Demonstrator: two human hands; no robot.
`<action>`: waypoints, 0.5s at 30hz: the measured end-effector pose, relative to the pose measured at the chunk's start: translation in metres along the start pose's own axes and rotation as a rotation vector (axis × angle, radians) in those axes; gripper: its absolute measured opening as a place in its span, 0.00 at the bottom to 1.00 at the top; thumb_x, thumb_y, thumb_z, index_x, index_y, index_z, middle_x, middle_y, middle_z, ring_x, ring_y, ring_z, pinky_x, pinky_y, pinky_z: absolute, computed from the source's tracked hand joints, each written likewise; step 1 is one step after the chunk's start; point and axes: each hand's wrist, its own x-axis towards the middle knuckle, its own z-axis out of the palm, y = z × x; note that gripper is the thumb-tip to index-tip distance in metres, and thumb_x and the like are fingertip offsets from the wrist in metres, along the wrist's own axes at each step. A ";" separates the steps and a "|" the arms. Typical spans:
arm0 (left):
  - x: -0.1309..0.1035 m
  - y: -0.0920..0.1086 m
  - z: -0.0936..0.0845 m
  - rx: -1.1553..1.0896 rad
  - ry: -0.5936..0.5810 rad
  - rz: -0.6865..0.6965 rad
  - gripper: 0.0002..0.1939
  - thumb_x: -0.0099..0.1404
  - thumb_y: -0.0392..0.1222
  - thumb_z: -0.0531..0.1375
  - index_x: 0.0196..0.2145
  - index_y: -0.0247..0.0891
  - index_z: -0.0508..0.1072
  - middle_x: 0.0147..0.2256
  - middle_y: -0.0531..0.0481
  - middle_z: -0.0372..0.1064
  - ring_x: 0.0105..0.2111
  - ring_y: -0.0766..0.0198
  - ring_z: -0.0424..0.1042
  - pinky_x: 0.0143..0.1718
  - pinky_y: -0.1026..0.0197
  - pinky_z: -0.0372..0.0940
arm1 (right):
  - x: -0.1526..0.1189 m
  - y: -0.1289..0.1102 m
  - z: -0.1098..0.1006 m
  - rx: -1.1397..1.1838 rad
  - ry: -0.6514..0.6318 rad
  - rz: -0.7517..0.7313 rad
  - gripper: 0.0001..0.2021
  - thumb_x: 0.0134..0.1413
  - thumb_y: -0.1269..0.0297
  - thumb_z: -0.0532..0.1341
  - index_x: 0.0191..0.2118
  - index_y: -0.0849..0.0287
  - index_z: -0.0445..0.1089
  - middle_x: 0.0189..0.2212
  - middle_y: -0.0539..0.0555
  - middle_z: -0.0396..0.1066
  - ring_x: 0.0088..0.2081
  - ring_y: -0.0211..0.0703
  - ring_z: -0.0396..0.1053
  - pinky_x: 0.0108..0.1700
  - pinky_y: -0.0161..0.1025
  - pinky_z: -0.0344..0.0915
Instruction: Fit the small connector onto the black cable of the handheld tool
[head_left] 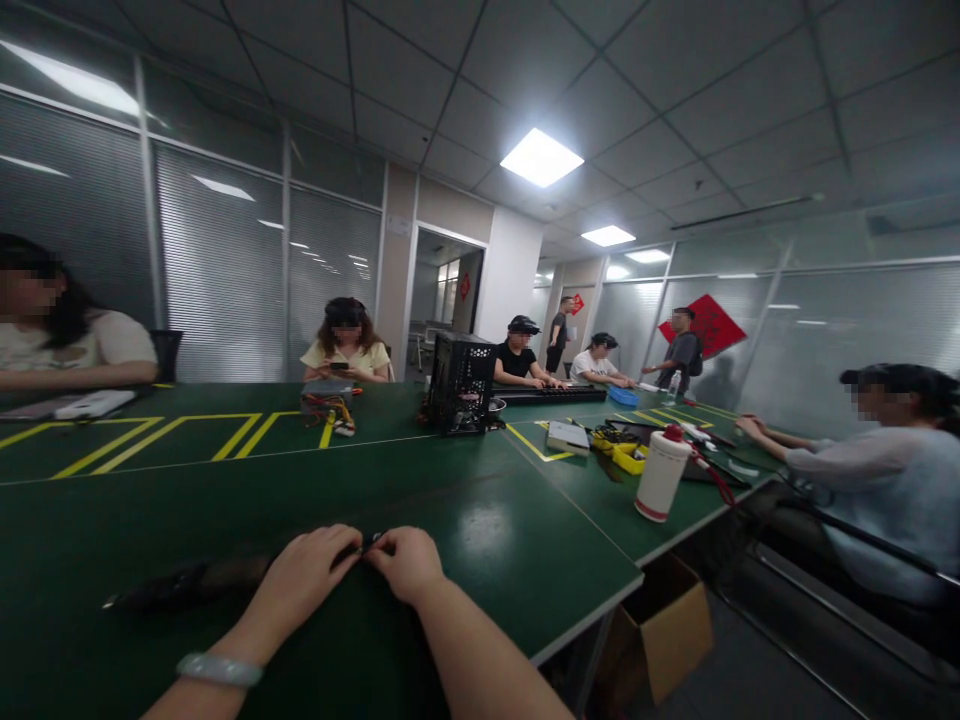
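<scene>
My left hand (319,555) and my right hand (409,562) meet over the near part of the green table, fingertips pinched together. Between them is a small dark piece (369,541), mostly covered by the fingers, so its kind does not show. A long dark object (176,586), looking like a folded umbrella with a pale tip at its left end, lies on the table. It runs behind my left wrist toward the fingers. Whether the small piece belongs to it cannot be seen. A pale bangle (219,670) circles my left wrist.
Across the green table (315,490) stand a black computer case (459,383) and a power supply with coloured cables (330,396). To the right are a white bottle (663,475), a yellow tray (628,458) and a grey drive box (568,438). Several people sit around the table.
</scene>
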 end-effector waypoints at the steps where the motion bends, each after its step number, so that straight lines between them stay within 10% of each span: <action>1: 0.000 0.000 0.000 -0.001 0.003 0.001 0.12 0.66 0.46 0.52 0.42 0.45 0.73 0.44 0.50 0.71 0.44 0.56 0.69 0.44 0.55 0.61 | 0.001 0.001 0.001 -0.009 -0.005 -0.002 0.10 0.57 0.55 0.61 0.40 0.49 0.78 0.39 0.49 0.77 0.41 0.42 0.72 0.43 0.34 0.63; 15: 0.011 -0.014 -0.002 -0.068 -0.096 -0.005 0.11 0.66 0.45 0.53 0.42 0.48 0.74 0.44 0.51 0.71 0.44 0.57 0.68 0.45 0.55 0.60 | 0.034 0.001 -0.011 -0.163 -0.215 -0.020 0.12 0.52 0.52 0.62 0.38 0.49 0.79 0.34 0.49 0.78 0.36 0.43 0.74 0.35 0.33 0.64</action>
